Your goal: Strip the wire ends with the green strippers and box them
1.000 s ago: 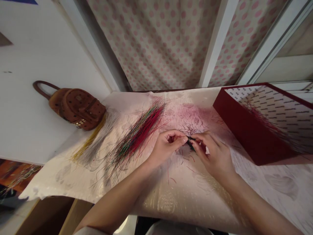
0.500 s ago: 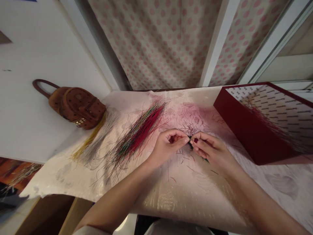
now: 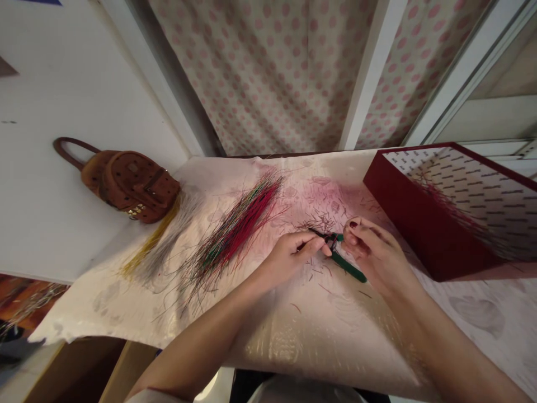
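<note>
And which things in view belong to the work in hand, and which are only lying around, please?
In the work, apparently:
- green-handled cutters
- short clippings
- red-green strands
- probably the red box holding strands

Lying about:
- brown bag
- possibly gold strands, grey strands

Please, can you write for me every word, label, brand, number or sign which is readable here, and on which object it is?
No text is readable.
Red box: repeated dark print on its white lining, too small to read.
Brown backpack: gold-coloured pieces, too blurred to tell if they are letters.
</note>
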`<state>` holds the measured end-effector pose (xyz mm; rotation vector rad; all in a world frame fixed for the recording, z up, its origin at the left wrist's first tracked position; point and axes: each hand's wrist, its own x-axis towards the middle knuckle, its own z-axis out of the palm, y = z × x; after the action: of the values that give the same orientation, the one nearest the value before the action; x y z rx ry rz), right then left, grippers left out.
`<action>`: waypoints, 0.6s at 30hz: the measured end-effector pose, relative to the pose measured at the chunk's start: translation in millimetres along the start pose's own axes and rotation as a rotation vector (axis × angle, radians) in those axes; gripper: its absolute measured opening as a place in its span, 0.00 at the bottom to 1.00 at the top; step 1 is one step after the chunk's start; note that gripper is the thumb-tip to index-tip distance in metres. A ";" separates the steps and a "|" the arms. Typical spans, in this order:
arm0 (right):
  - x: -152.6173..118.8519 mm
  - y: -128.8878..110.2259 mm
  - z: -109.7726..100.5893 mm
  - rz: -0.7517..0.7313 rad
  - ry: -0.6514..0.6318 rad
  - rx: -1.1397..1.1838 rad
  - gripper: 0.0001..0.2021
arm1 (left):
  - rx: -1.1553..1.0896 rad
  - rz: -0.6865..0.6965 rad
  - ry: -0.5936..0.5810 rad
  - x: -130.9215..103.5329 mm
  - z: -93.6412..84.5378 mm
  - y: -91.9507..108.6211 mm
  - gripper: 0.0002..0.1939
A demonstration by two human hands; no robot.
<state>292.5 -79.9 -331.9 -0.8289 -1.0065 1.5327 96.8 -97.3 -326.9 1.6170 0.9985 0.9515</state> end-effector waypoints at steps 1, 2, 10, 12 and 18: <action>0.5 -0.9 0.0 0.008 0.004 0.045 0.15 | -0.007 -0.011 -0.022 -0.2 0.6 -0.5 0.18; 0.7 -1.3 0.1 0.017 0.004 0.072 0.15 | -0.023 -0.019 -0.021 -0.1 1.4 -1.4 0.19; -2.1 7.8 0.7 0.130 -0.130 -0.064 0.15 | -0.256 -0.095 0.064 0.8 12.8 -7.0 0.25; -1.8 7.3 0.3 0.117 -0.125 -0.072 0.14 | -0.229 -0.120 0.019 -1.3 15.2 -4.0 0.25; -0.1 4.6 -2.8 0.109 -0.175 -0.102 0.16 | -0.209 -0.115 0.038 0.0 14.0 -0.5 0.23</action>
<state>293.2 -79.9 -337.3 -0.8427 -1.1917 1.6810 109.5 -101.8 -330.4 1.3592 0.9729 0.9775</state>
